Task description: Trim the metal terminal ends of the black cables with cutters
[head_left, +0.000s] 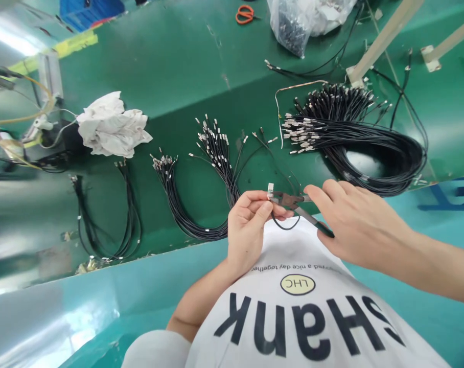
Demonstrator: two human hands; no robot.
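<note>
My left hand (pixel 251 220) pinches a thin black cable (pixel 287 226) close to its end, where a small white connector (pixel 271 187) sticks up above the fingertips. In my right hand (pixel 354 217) is a pair of pliers (pixel 291 201) with dark handles. The jaws of the pliers lie at the connector end, against the left fingertips; whether they are closed on it I cannot tell. Below the pliers the cable bends in a loop. Just beyond the left hand lies a bundle of black cables (pixel 193 229) with light-coloured ends, curved in a U.
A large coil of black cables (pixel 404 153) lies at the right, a smaller bundle (pixel 130 214) at the left. A crumpled white cloth (pixel 113 128), orange-handled scissors (pixel 245 14) and a clear plastic bag (pixel 293 25) rest on the green table (pixel 170 61). Beige posts (pixel 385 41) stand at the right.
</note>
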